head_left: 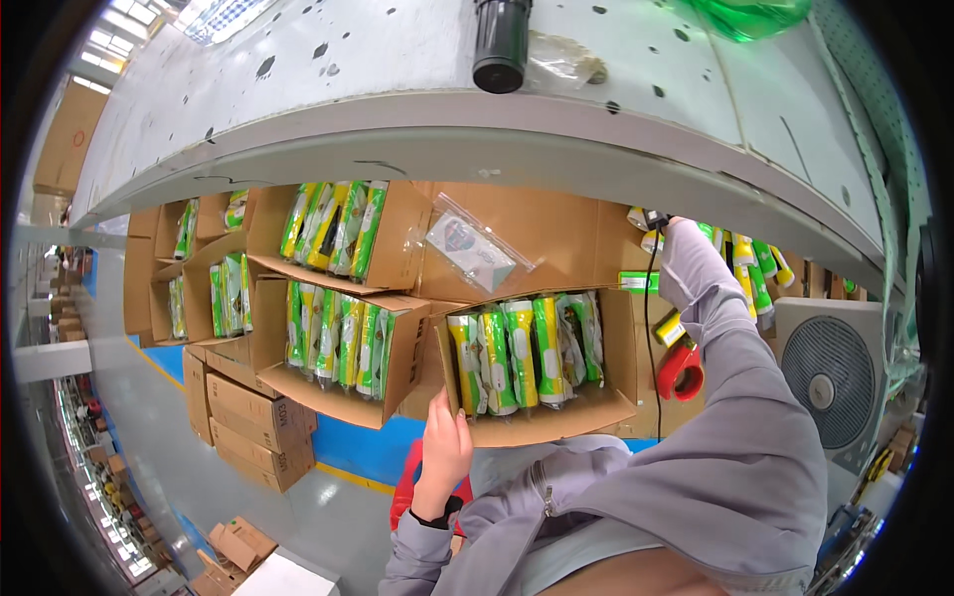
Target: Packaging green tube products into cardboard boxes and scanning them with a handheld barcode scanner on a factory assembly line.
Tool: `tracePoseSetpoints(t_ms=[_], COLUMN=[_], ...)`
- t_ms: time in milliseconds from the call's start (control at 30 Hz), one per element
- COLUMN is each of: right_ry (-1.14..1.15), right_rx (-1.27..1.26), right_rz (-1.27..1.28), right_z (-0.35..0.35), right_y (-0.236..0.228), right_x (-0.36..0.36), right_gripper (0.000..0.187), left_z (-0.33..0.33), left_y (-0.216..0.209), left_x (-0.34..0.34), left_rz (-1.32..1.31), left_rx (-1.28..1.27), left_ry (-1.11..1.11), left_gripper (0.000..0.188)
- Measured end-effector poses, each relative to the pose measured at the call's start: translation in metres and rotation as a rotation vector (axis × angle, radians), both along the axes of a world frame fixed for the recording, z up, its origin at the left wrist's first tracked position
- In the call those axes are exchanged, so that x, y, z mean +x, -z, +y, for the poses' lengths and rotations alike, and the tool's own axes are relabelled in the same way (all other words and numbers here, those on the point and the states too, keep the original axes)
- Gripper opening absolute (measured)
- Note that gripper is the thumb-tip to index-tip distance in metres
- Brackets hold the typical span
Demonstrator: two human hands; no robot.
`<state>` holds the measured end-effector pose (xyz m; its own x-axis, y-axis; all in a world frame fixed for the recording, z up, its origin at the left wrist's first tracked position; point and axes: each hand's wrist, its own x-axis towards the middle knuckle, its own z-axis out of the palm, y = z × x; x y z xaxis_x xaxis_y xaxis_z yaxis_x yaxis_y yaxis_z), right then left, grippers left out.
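Observation:
My left hand [447, 443] grips the near left edge of an open cardboard box [537, 431], its fingers closed on the wall. The box holds a row of yellow-green-and-white flashlights [522, 353] in clear bags. Under the shelf edge, my right hand [676, 230] reaches far to the right and is partly hidden. Its fingers seem closed around a small black piece [653, 218], from which a black cable [649, 338] hangs down. Loose yellow, green and white flashlights [745, 260] lie around that hand.
More open boxes [405, 350] of bagged flashlights stand to the left. A clear zip bag [477, 248] lies behind my box. On the right are a red tape roll [681, 372] and a fan [823, 375]. The white shelf [417, 114] overhangs, with a black cylinder [500, 50] on it.

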<state>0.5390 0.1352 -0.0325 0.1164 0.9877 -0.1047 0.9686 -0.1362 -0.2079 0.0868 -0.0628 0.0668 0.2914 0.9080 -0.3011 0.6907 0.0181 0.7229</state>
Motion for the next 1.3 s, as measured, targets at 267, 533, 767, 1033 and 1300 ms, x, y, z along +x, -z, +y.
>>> tracePoseSetpoints(t_ms=[267, 533, 767, 1033, 1300], right_ry=[0.152, 0.726, 0.138, 0.756, 0.650], right_rx=[-0.257, -0.319, -0.122, -0.108, -0.095], right_rz=[-0.088, 1.744, 2.003, 1.844, 1.854], right_z=[-0.007, -0.123, -0.192, -0.214, -0.239], right_y=[-0.029, -0.065, -0.135, -0.153, -0.173], right_x=[-0.046, -0.007, -0.051, -0.098, -0.174], right_gripper=[0.036, 0.019, 0.079, 0.027, 0.035], left_z=[-0.001, 0.002, 0.005, 0.008, 0.027], left_y=[0.003, 0.002, 0.007, 0.007, -0.027], left_x=[0.001, -0.005, -0.009, -0.018, -0.022], left_rz=[-0.020, -0.053, -0.060, -0.049, -0.099], left_rx=[0.056, 0.108, 0.167, 0.138, 0.448], left_ry=[0.007, 0.097, 0.189, 0.250, 0.258], left_gripper=[0.045, 0.047, 0.048, 0.051, 0.057])
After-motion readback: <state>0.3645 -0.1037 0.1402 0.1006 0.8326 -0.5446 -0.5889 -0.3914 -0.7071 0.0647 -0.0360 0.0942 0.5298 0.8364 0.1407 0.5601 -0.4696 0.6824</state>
